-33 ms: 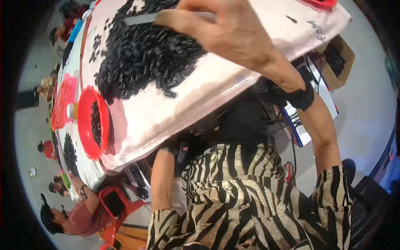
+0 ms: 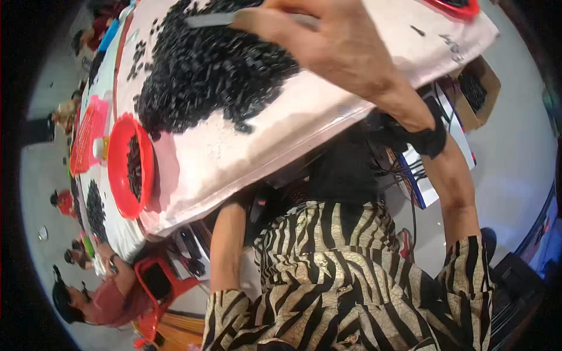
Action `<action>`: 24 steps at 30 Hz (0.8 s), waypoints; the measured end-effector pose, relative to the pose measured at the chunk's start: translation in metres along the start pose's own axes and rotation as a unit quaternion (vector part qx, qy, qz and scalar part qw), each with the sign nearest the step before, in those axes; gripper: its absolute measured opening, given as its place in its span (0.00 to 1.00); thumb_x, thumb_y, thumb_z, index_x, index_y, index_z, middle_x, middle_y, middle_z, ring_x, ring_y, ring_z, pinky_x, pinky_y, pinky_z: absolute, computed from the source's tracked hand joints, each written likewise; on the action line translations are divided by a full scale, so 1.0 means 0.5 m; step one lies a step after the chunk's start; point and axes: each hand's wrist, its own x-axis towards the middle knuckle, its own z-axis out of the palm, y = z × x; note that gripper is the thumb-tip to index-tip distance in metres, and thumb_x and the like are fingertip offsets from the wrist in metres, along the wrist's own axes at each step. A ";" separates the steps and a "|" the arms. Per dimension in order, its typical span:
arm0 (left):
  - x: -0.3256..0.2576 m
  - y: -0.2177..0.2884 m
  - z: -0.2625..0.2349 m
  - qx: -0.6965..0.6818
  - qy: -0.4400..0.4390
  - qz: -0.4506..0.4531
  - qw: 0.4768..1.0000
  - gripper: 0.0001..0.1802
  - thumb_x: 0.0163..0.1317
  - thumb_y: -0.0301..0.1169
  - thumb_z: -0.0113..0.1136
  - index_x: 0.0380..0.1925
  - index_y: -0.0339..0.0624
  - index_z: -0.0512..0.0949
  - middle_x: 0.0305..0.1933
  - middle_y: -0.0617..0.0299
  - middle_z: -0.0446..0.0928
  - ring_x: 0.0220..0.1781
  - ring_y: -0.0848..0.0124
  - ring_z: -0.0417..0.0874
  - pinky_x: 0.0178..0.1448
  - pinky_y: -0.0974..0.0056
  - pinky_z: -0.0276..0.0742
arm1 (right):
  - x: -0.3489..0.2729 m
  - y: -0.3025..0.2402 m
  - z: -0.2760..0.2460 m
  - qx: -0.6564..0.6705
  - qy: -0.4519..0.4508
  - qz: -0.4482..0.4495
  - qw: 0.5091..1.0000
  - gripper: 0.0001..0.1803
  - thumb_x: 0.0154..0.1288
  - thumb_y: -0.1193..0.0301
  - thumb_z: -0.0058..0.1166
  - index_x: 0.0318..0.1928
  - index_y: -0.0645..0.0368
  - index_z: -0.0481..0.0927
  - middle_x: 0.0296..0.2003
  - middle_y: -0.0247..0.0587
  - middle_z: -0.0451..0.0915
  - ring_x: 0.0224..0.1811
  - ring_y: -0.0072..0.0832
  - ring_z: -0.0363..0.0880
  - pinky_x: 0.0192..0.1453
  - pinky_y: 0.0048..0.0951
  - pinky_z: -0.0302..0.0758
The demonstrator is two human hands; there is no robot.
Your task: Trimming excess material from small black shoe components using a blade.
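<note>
At the top of the view, my right hand (image 2: 328,41) is closed on a flat, pale grey blade-like tool (image 2: 209,20). Its bare end points left over a wide pile of small black pieces (image 2: 199,82). Whether the tool touches the pile I cannot tell. My left forearm (image 2: 228,245) reaches up to the near table edge. The left hand itself is hidden beneath that edge, so its fingers do not show.
A red bowl (image 2: 120,169) of dark pieces stands at the table's left end, by a pink basket (image 2: 86,143). Another red container (image 2: 468,10) sits at the far right corner. A cardboard box (image 2: 489,96) stands beyond the table. At lower left, a person (image 2: 111,298) sits near a red chair (image 2: 181,286).
The whole view has shifted slightly, with the pile and the tool a little farther right. My grip on the tool looks the same.
</note>
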 end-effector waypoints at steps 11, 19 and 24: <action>0.050 -0.043 -0.044 -0.038 0.096 -0.012 0.995 0.15 0.62 0.27 0.52 0.47 0.30 0.72 0.40 0.48 0.80 0.38 0.55 0.81 0.37 0.58 0.79 | -0.004 -0.036 0.028 -0.073 -0.008 0.149 0.986 0.09 0.62 0.70 0.55 0.35 0.65 0.82 0.23 0.38 0.80 0.22 0.18 0.75 0.22 0.20 0.67; 0.241 -0.057 -0.071 -0.078 0.138 0.029 0.987 0.15 0.61 0.27 0.52 0.46 0.30 0.73 0.39 0.48 0.80 0.37 0.54 0.81 0.37 0.58 0.79 | -0.018 -0.010 0.038 -0.151 0.003 0.191 0.970 0.07 0.60 0.74 0.56 0.35 0.66 0.78 0.22 0.37 0.75 0.17 0.16 0.64 0.21 0.21 0.59; 0.331 -0.087 -0.097 -0.095 0.146 0.033 0.984 0.14 0.61 0.27 0.52 0.45 0.30 0.73 0.39 0.48 0.80 0.37 0.54 0.81 0.36 0.58 0.79 | -0.077 0.004 0.025 -0.306 0.036 0.239 0.921 0.21 0.70 0.57 0.41 0.37 0.63 0.79 0.19 0.30 0.67 0.21 0.18 0.61 0.26 0.23 0.57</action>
